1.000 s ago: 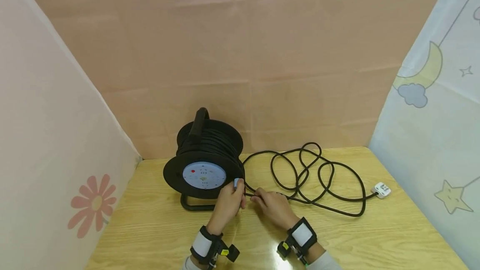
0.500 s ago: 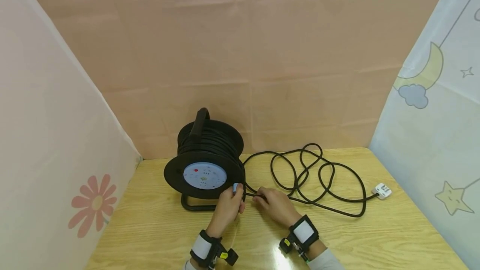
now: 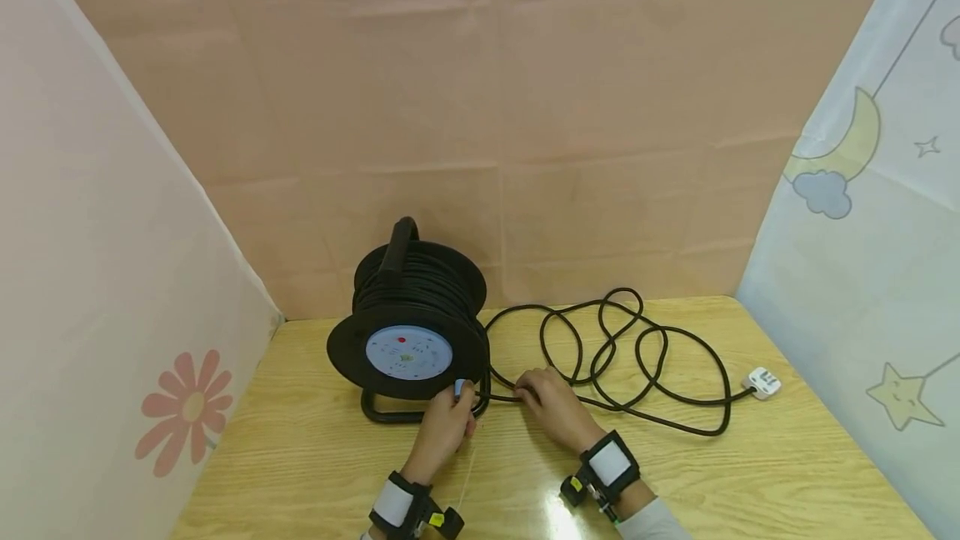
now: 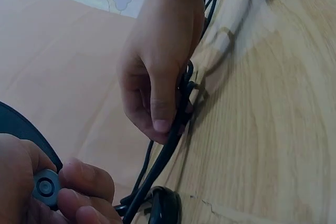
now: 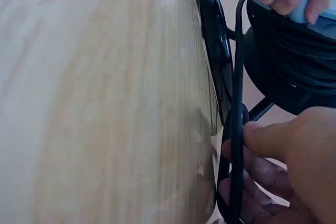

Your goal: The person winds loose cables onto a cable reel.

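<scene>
A black cable reel (image 3: 420,286) stands upright at the left of the table, its round pale-blue socket plate (image 3: 408,352) facing me. My left hand (image 3: 442,427) grips the small crank knob (image 4: 46,186) at the lower right of the reel's front disc. To its right, my right hand (image 3: 557,412) holds the black cable (image 5: 237,77) between thumb and fingers, low over the table. From there the cable runs left to the reel. In the left wrist view the right thumb lies along the cable.
Loose loops of cable (image 3: 726,373) spread over the table's right half, ending in a white plug (image 3: 763,382). The reel has a tubular stand (image 3: 393,417) and a carrying handle (image 3: 396,250). Cloth screens close off the back and both sides of the wooden table (image 3: 300,448).
My left hand has moved down and left with the knob, and the reel's front has turned clockwise; its red dot has shifted right. My right hand has moved slightly right along the cable.
</scene>
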Demonstrator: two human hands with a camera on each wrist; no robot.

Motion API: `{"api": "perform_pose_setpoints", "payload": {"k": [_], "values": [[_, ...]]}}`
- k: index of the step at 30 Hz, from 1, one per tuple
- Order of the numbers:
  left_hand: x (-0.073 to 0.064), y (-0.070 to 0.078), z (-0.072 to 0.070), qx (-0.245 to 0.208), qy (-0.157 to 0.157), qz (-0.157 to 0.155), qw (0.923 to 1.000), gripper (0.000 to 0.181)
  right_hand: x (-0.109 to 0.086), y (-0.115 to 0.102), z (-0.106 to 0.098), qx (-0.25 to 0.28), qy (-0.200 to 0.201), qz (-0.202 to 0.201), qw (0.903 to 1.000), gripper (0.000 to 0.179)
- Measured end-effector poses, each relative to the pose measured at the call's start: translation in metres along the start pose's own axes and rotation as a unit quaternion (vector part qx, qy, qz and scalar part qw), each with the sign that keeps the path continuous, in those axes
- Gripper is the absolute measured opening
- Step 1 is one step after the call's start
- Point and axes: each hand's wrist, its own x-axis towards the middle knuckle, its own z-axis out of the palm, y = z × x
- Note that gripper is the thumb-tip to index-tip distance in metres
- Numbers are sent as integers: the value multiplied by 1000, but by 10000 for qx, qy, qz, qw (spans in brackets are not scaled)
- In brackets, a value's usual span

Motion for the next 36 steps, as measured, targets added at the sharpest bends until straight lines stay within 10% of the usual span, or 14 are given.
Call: {"api": "perform_pose_setpoints", "payload": {"k": [30,36], "values": [[-2,-16,-11,385,-7,-89,9992,64,11,10,0,-416,11,215,9989,10],[-2,-17,-13,396,-19,-115,9991,64,9,14,-9,595,-52,761,9953,41]]}}
